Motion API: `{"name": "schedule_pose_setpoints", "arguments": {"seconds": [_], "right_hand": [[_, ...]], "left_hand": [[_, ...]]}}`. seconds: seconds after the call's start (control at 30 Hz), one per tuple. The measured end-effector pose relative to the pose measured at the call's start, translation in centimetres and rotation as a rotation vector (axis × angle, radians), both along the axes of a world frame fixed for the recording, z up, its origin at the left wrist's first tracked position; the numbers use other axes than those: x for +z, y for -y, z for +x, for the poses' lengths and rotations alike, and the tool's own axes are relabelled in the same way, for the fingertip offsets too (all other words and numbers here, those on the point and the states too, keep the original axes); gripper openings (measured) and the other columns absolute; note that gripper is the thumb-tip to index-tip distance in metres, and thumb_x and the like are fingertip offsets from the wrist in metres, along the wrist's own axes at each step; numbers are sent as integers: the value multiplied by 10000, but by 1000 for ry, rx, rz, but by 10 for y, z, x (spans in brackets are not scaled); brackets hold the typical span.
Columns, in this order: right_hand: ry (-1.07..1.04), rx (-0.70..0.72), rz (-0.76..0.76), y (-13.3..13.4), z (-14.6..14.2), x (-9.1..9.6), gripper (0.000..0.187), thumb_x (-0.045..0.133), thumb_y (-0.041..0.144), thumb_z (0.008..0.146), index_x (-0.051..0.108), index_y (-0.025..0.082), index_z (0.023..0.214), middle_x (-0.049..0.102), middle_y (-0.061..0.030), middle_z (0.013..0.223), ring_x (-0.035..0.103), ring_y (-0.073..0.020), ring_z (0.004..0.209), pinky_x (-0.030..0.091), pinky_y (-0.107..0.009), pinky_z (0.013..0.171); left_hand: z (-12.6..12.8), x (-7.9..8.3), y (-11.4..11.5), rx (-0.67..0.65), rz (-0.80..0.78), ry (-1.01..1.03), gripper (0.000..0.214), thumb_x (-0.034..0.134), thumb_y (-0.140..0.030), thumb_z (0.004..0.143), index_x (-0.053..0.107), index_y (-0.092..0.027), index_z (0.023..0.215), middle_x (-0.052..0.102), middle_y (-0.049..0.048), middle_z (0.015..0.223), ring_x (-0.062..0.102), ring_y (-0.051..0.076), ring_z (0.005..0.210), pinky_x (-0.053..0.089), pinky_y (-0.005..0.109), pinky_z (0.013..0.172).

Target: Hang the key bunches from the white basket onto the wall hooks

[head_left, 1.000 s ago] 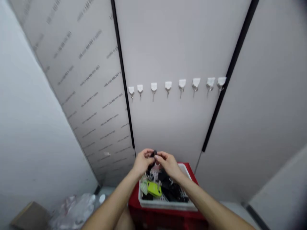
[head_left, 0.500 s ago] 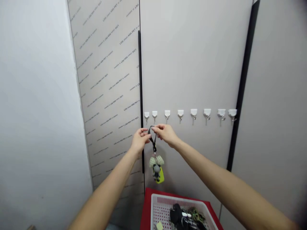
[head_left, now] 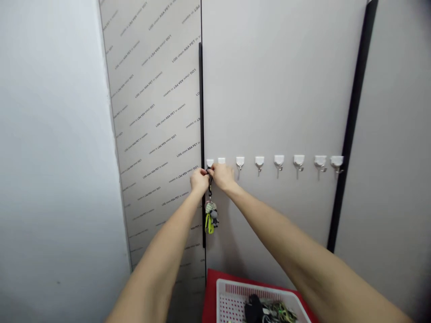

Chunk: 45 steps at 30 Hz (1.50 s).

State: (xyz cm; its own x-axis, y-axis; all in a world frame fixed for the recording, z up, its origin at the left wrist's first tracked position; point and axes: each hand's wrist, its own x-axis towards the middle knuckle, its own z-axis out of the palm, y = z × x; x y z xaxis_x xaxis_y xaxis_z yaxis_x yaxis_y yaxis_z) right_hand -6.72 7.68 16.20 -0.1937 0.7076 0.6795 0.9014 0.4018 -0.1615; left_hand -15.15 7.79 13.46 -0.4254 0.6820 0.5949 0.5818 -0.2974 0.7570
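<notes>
My left hand (head_left: 199,181) and my right hand (head_left: 222,176) are raised to the wall, both pinching the black loop of a keychain (head_left: 210,214) at the leftmost white hook (head_left: 209,163). Below the loop hang a small grey figure, a pale bow and a yellow-green tag. The hook's metal tip is hidden behind my fingers, so I cannot tell whether the loop is on it. A row of several more white hooks (head_left: 279,162) runs to the right, all bare.
A white perforated basket (head_left: 235,296) with dark keys and keychains sits on a red crate (head_left: 210,296) at the bottom. Black vertical strips (head_left: 350,125) divide the grey wall panels. A film-covered panel with printed text (head_left: 158,116) stands to the left.
Both hands lifted the keychain out of the basket and carried it up and left, reaching the leftmost hook. The view tilted up from the basket to the wall.
</notes>
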Motion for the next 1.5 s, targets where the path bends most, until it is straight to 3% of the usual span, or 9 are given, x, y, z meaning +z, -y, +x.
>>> {"name": "schedule_pose_setpoints", "arguments": {"seconds": [0.17,0.3,0.43,0.63,0.77,0.9,1.1,1.23,1.5], "right_hand": [[154,2,-35,6,5,-9,277,337,299,711,569,154,756,569,-102,766,509,-187,730,350,-267,593],[171,83,-96,19,32,-37,321,321,366,705,569,185,801,580,-72,753,507,-179,719,344,-257,574],[242,178,-283,36,77,-100,264,372,321,676,578,205,793,590,-35,741,508,-150,670,328,-229,550],[412,201,-777,74,139,-215,207,447,302,615,601,197,703,602,-41,640,508,-129,565,307,-201,477],[361,115,-715,89,153,-252,255,451,271,606,571,178,811,589,-76,784,516,-162,702,328,-216,550],[297,189,-702,92,156,-257,245,418,203,616,573,191,804,586,-57,806,508,-145,730,329,-208,602],[196,267,-798,83,163,-256,189,407,182,609,592,191,646,590,-9,609,494,-103,558,322,-185,529],[31,280,-690,81,157,-251,257,409,202,617,559,165,822,587,-35,757,499,-114,646,340,-194,577],[386,528,-684,101,141,-251,368,560,304,476,551,215,834,538,-36,889,437,-207,852,313,-278,706]], "left_hand": [[-2,-13,9,-23,-134,-159,31,484,-155,545,509,-164,560,545,40,610,492,160,644,349,267,612],[-4,-45,28,-97,-92,-60,104,480,-174,560,520,-157,655,543,27,664,478,124,638,349,239,623],[13,-108,51,-331,-128,30,134,465,-184,584,509,-142,703,529,7,659,461,86,602,354,206,614],[66,-217,90,-605,-556,-276,171,503,-178,547,537,-159,713,551,26,684,474,132,644,354,245,634],[89,-255,99,-591,-601,-366,299,498,-142,529,525,-172,826,546,66,831,468,189,774,328,292,708],[90,-261,97,-567,-674,-286,315,478,-77,489,525,-165,788,546,42,760,470,169,727,338,264,674],[72,-244,92,-579,-780,105,206,454,-55,460,467,-156,640,434,-56,494,402,68,463,326,181,478],[67,-228,92,-710,-705,411,180,445,-57,458,409,-152,606,420,-65,511,397,46,441,321,159,445],[57,-232,92,-538,-769,-108,122,434,-111,515,463,-157,624,435,-33,515,393,78,475,326,195,477]]}}
